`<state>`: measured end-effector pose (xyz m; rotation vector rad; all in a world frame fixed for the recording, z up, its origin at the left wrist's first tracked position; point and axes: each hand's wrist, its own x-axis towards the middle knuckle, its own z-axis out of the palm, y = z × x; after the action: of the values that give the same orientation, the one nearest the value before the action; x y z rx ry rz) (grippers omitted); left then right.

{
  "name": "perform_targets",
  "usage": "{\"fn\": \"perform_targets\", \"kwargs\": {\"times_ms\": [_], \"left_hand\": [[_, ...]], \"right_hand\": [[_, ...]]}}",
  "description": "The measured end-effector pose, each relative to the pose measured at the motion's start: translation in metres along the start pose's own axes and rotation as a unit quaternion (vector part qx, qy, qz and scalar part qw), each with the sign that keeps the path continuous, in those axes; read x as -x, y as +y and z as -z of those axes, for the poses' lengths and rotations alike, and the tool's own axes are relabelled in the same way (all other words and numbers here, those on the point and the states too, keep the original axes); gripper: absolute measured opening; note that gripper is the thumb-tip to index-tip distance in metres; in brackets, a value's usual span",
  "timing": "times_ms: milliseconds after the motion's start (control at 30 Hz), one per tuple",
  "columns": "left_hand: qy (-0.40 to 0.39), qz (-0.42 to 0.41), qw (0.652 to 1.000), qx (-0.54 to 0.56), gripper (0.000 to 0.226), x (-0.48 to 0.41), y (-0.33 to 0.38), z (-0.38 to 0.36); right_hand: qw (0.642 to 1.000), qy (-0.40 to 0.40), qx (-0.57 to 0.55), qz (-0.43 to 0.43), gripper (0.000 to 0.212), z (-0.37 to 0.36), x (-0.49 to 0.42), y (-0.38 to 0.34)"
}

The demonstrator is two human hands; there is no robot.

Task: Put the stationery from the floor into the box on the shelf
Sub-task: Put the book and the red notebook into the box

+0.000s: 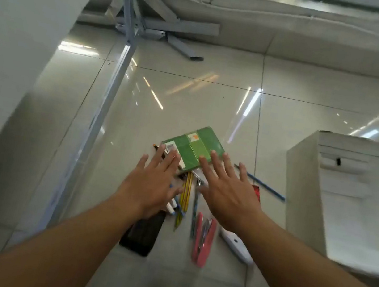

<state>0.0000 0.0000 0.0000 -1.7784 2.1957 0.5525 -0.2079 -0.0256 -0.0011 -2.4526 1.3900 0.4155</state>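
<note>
Open hands (152, 182) over floor stationery (194, 147).

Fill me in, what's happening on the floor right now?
A person is reaching both open hands down toward a pile of stationery on the tiled floor. The left hand and right hand hover with fingers spread over the green notebook and the yellow pencils; neither grips anything. A pink stapler, a black case, a blue pen and a white item lie around them. Nothing is picked up yet.
</note>
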Motion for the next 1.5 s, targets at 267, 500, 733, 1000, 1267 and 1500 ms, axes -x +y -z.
{"fn": "perform_targets", "kwargs": {"times_ms": [267, 500, 733, 1000, 1267, 1500], "left_hand": [[0.036, -0.049, 0.998, -0.019, 0.092, -0.093, -0.025, -0.041], [0.051, -0.064, 0.997, 0.003, 0.101, -0.110, -0.032, -0.050], [0.006, -0.076, 0.996, -0.055, 0.073, -0.112, -0.028, -0.038], [0.043, -0.122, 0.982, -0.137, 0.023, -0.111, -0.015, 0.021], [0.153, -0.153, 0.974, -0.066, 0.024, -0.095, -0.021, 0.098], [0.272, -0.179, 0.938, 0.116, 0.025, -0.104, -0.009, 0.153]], "right_hand": [[0.995, 0.034, 0.038, 0.081, 0.068, -0.047, -0.086, 0.025], [0.985, 0.084, 0.044, 0.140, 0.064, -0.057, -0.111, 0.032], [0.983, 0.064, 0.071, 0.154, 0.060, -0.055, -0.102, 0.031], [0.981, 0.117, 0.037, 0.153, 0.045, -0.026, -0.094, 0.031], [0.967, 0.229, -0.015, 0.112, 0.047, 0.030, -0.090, 0.042], [0.948, 0.292, -0.126, 0.002, 0.027, 0.079, -0.058, 0.075]]}}
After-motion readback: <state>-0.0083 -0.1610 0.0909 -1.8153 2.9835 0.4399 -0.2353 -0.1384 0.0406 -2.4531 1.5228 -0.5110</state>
